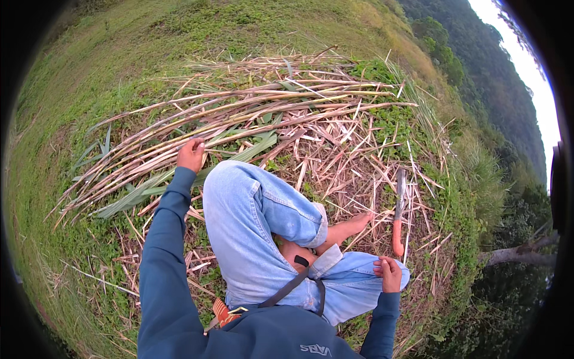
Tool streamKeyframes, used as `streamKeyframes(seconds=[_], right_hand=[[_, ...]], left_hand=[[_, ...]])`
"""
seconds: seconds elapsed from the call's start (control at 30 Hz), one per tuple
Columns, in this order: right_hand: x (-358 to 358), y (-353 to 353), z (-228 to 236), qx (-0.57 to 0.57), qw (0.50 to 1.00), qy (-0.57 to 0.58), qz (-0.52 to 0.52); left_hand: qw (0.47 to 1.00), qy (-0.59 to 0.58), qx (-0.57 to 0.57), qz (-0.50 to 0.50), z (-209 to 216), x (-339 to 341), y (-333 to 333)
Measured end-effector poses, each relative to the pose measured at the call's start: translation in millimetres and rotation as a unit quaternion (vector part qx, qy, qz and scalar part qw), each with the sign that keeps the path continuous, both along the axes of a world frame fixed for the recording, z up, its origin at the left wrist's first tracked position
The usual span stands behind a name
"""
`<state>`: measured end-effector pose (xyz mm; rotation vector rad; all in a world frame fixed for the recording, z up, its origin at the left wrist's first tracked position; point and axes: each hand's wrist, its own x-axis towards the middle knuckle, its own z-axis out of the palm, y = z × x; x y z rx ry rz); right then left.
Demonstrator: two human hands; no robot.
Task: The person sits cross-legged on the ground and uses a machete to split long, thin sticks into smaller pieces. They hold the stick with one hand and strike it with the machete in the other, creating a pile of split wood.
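A long pile of cut cane-like stalks, tan and greenish with some long green leaves, lies across the ground ahead of me. My left hand is at the pile's near edge, its fingers closed around a stalk there; the palm side is hidden. Over my bent right knee is my right hand, fingers curled in with thumb and fingertips close together. Whether anything small is between them cannot be made out. A knife with a long dark blade and orange handle lies just beyond the right hand, blade pointing away.
I sit cross-legged on the ground in blue jeans, one bare foot toward the knife. Dry stalk scraps litter the soil between pile and knife. Grass slopes off behind and left; bushes and a tree trunk stand to the right.
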<state>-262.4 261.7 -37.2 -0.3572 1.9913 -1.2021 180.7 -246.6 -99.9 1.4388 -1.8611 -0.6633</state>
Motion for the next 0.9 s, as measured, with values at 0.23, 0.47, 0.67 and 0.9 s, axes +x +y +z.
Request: streamKeyframes(seconds=[0.23, 0.47, 0.67, 0.9], right_hand=[[28.2, 66.8, 14.5, -0.002, 0.987, 0.051, -0.154], [81.0, 78.1, 16.5, -0.020, 0.961, 0.091, -0.259], [81.9, 8.4, 20.1, -0.070, 0.965, 0.088, -0.238], [88.2, -104.8, 36.0, -0.136, 0.985, 0.080, -0.067]], left_hand=[[0.929, -0.329, 0.164, -0.050, -94.9, -15.3, -79.0], [0.930, -0.342, 0.056, -0.119, -95.5, -23.3, -74.6], [0.952, -0.229, 0.035, -0.200, -64.6, 8.8, -87.6], [0.938, -0.157, 0.163, -0.263, 40.0, -72.0, -91.7]])
